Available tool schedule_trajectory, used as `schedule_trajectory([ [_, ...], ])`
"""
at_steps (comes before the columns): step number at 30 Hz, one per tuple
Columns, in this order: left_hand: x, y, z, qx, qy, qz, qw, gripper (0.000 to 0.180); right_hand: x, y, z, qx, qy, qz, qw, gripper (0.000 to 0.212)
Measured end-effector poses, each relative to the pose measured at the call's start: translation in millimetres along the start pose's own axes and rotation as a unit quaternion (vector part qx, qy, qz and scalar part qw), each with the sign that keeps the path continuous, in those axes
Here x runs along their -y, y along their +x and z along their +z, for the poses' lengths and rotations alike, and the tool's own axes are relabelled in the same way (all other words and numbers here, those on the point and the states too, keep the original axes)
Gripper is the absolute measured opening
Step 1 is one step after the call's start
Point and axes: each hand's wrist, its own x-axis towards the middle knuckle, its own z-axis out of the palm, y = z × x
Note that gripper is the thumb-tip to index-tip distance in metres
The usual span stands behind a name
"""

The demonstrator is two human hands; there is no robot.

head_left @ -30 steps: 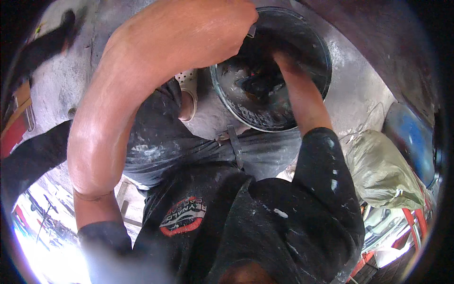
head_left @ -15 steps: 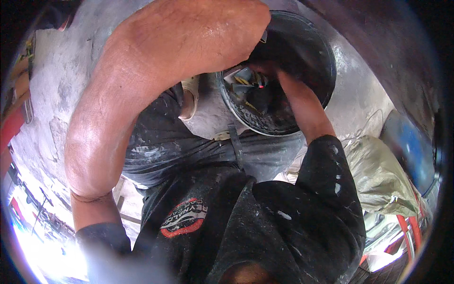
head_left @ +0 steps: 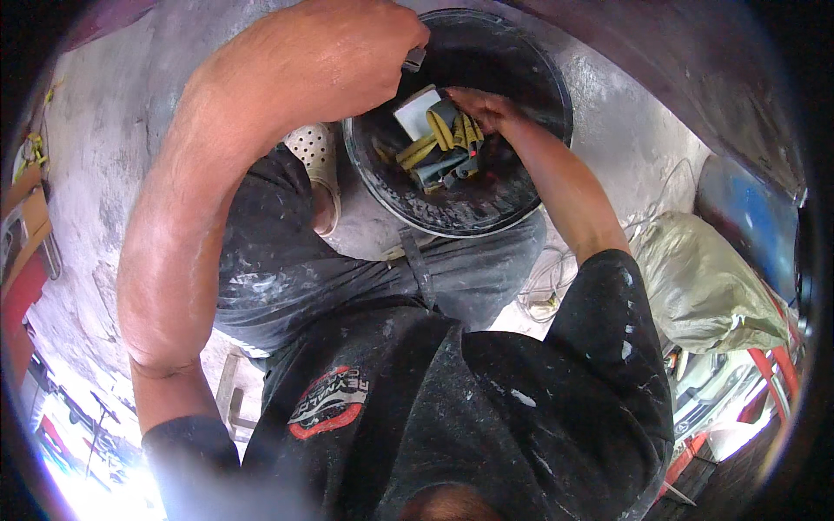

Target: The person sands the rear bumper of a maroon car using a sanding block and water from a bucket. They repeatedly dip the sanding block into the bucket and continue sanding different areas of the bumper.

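Right hand (head_left: 484,109) and the bundle of yellow-and-grey strips (head_left: 446,139) have come up into clearer view since the earlier frame; the hand pinches the bundle's upper edge, beside a white block (head_left: 417,110), within the black bucket (head_left: 532,78). Left hand (head_left: 375,54) is curled at the bucket's far-left rim, closed on a small grey piece (head_left: 414,59), mostly hidden.

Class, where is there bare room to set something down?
Bare grey floor lies left of the left forearm and between the black tub and the dark panel beyond. The tub's middle is crowded with the right hand, a yellow-and-grey bundle and a white block.
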Motion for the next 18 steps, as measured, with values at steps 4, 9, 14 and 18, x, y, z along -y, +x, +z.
schedule_trajectory([
  [4, 0, -3, 6, -0.020, 0.016, -0.008, 1.000, 0.037, 8, 5, 17, -0.220, -0.108, 0.060, 0.968, 0.051],
  [9, -4, -5, 5, -0.014, 0.013, -0.013, 1.000, 0.038, 6, 5, -7, -0.125, -0.110, 0.002, 0.986, 0.042],
  [14, -10, 0, 5, -0.043, 0.043, 0.049, 0.997, 0.038, 5, 13, -8, -0.250, -0.167, 0.111, 0.947, 0.049],
  [18, -14, 7, 5, -0.055, -0.002, 0.062, 0.997, 0.036, 21, 22, 39, -0.292, -0.185, 0.181, 0.921, 0.053],
])
